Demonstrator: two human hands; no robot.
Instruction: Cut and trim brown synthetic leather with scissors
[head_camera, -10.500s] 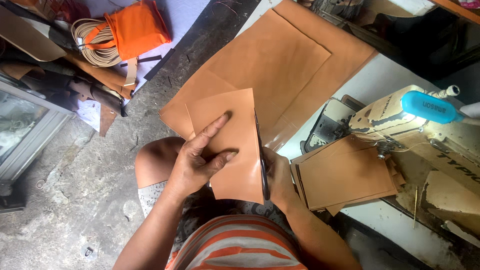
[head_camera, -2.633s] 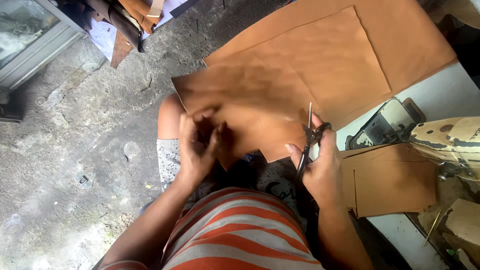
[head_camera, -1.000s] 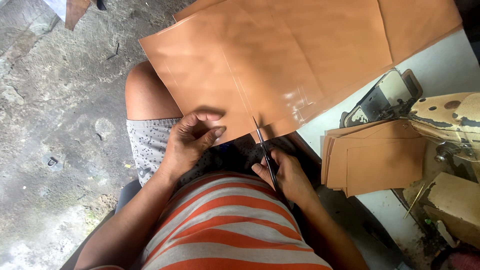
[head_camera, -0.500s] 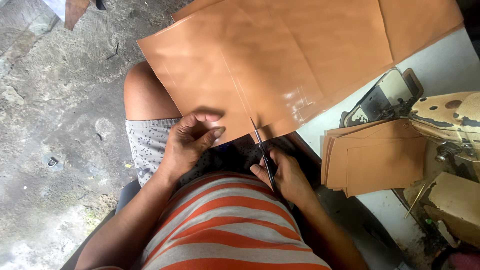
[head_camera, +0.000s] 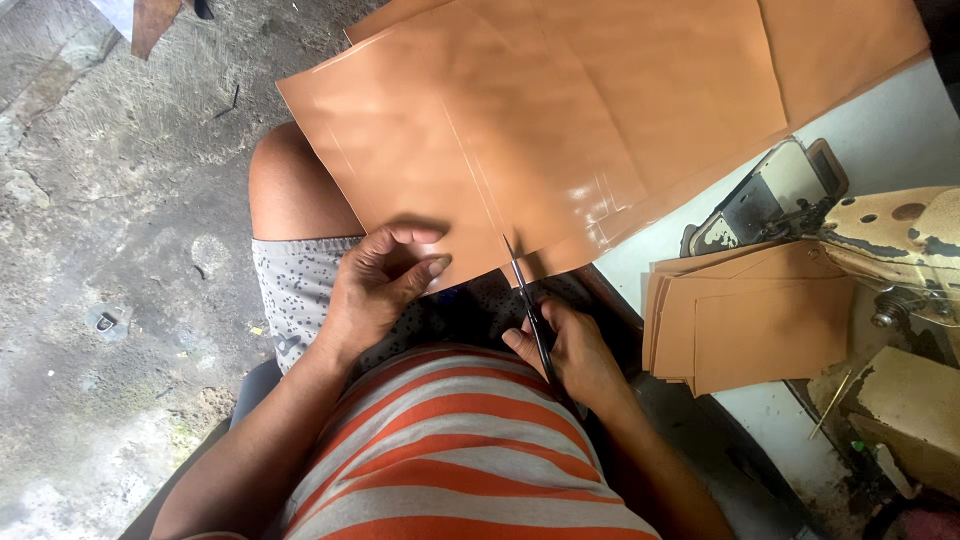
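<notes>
A large tan leather-like sheet (head_camera: 560, 130) lies across my lap and onto the white table. My left hand (head_camera: 380, 285) pinches its near edge at the lower left corner, thumb on top. My right hand (head_camera: 570, 350) grips black scissors (head_camera: 525, 300), whose blades point away from me and bite into the sheet's near edge. The cut line runs up the sheet from the blades.
A stack of cut tan pieces (head_camera: 750, 320) rests on the white table (head_camera: 880, 130) at the right, beside an old sewing machine (head_camera: 880, 240). A cardboard box (head_camera: 910, 410) stands at lower right. Bare concrete floor (head_camera: 110, 200) spreads to the left.
Since 2.6 s ago the sheet has been pulled toward me and the scissors brought to its near edge. In the last second the blades have crept slightly forward; my left hand holds the same spot.
</notes>
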